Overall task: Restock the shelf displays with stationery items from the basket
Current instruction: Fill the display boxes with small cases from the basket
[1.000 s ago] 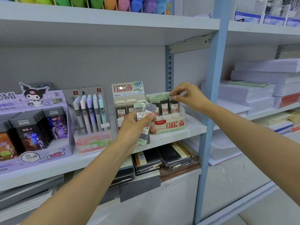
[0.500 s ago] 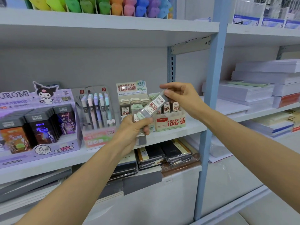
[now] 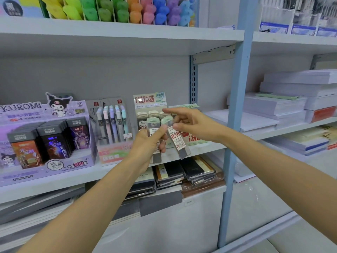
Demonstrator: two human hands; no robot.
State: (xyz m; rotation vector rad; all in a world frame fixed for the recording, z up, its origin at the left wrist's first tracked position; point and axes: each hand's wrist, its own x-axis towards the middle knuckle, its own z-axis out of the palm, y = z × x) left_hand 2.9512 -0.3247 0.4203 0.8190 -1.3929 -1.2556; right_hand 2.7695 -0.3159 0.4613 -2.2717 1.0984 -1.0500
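Both hands are in front of the middle shelf (image 3: 209, 148), where two lead refill display boxes stand: the 0.5 box (image 3: 145, 102) and, mostly hidden behind my hands, the 0.7 box (image 3: 194, 138). My left hand (image 3: 147, 145) grips an upright clear lead refill case (image 3: 153, 125) with a pale green cap. A second case (image 3: 176, 138) with a red label tilts beside it, its lower end hanging free. My right hand (image 3: 193, 125) pinches this case near its green cap, forefinger stretched to the left. My left thumb touches the same case.
A purple Kuromi display (image 3: 45, 136) and a pack of pastel pens (image 3: 113, 123) stand to the left. Stacked notebooks (image 3: 184, 172) lie on the shelf below. A blue upright post (image 3: 235, 125) separates paper stacks (image 3: 291, 99) at right. Coloured highlighters (image 3: 118, 10) fill the top shelf.
My right hand came down from the 0.7 box and the red-labelled case swung from slanting up-right to hanging nearly upright beside the left hand's case. The view shifted slightly.
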